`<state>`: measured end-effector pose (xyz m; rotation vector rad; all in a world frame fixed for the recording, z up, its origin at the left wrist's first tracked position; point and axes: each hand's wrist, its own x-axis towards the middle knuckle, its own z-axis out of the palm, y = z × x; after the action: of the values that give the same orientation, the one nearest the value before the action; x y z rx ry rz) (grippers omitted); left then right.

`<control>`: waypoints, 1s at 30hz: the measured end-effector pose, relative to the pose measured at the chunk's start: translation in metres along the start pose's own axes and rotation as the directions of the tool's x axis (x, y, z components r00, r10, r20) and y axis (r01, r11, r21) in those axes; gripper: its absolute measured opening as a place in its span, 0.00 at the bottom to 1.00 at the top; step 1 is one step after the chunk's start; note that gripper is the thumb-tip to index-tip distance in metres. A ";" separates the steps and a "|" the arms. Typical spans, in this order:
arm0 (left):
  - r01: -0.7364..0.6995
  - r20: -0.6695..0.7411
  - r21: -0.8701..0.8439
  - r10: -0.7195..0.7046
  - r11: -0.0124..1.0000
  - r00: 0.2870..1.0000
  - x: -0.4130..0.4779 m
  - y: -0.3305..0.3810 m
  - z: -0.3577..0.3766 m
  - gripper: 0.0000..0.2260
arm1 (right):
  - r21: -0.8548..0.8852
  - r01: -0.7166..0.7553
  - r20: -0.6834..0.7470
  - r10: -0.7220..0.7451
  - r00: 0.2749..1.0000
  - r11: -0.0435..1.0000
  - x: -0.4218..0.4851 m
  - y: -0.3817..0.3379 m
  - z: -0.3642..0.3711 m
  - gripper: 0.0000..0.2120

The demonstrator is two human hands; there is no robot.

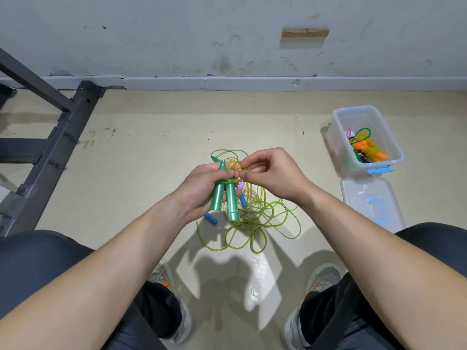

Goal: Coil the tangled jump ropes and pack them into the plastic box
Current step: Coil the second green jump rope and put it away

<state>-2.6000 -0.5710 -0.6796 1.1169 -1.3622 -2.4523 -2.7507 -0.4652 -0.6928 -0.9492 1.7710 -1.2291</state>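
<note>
My left hand (202, 190) grips two green jump-rope handles (226, 198) side by side, tips pointing away from me. My right hand (270, 173) pinches the thin green-yellow rope (255, 223) just above the handles, where several turns wrap around them. The rest of that rope hangs in loose tangled loops down to the floor below my hands. Blue handles (211, 219) and a purple handle (241, 185) of other ropes lie in the tangle. The clear plastic box (340, 137) stands open at the right, holding a coiled rope with orange handles (366, 150).
The box's clear lid (371, 203) with a blue latch lies flat on the floor just in front of the box. A dark metal frame (50, 152) occupies the left side. A grey wall (227, 46) runs along the back. My knees and shoes are at the bottom.
</note>
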 end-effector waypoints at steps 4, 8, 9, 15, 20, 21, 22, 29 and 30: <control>-0.047 0.008 0.136 0.047 0.990 0.999 0.001 -0.003 -0.002 0.06 | -0.326 0.093 0.024 -0.090 0.996 0.941 0.002 0.007 -0.002 0.05; -0.107 -0.063 0.472 0.155 0.875 0.986 0.007 -0.011 -0.006 0.08 | -0.572 0.177 0.144 -0.114 0.983 0.801 0.003 0.013 0.001 0.06; -0.119 -0.057 0.561 0.181 0.819 0.982 0.009 -0.014 -0.006 0.09 | -0.628 0.156 0.169 -0.062 0.984 0.763 0.003 0.013 0.004 0.10; -0.119 -0.026 0.909 0.337 0.401 0.941 0.019 -0.033 -0.012 0.05 | -0.716 0.124 0.213 0.045 0.976 0.687 0.003 0.004 0.009 0.13; -0.147 -0.022 0.892 0.367 0.427 0.930 0.023 -0.032 -0.016 0.05 | -0.214 -0.239 0.168 0.277 0.946 0.947 0.004 0.003 0.009 0.13; -0.146 -0.023 0.897 0.372 0.418 0.928 0.023 -0.033 -0.015 0.05 | -0.190 -0.293 0.184 0.327 0.927 0.937 0.003 0.004 0.011 0.13; -0.140 -0.030 0.897 0.374 0.420 0.927 0.024 -0.035 -0.016 0.04 | -0.230 -0.308 0.189 0.352 0.917 0.923 0.002 0.004 0.013 0.15; -0.021 -0.201 0.824 0.327 0.567 0.924 0.034 -0.027 -0.037 0.04 | 0.000 -0.156 0.125 0.155 0.980 0.988 0.005 0.015 0.008 0.18; -0.023 -0.212 0.812 0.330 0.583 0.920 0.035 -0.025 -0.038 0.04 | 0.117 -0.153 0.122 0.139 0.983 0.981 0.004 0.014 0.009 0.17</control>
<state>-2.5941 -0.5972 -0.7304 1.3532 -2.3791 -1.3325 -2.7462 -0.4688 -0.7094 -0.7860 1.6237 -1.1554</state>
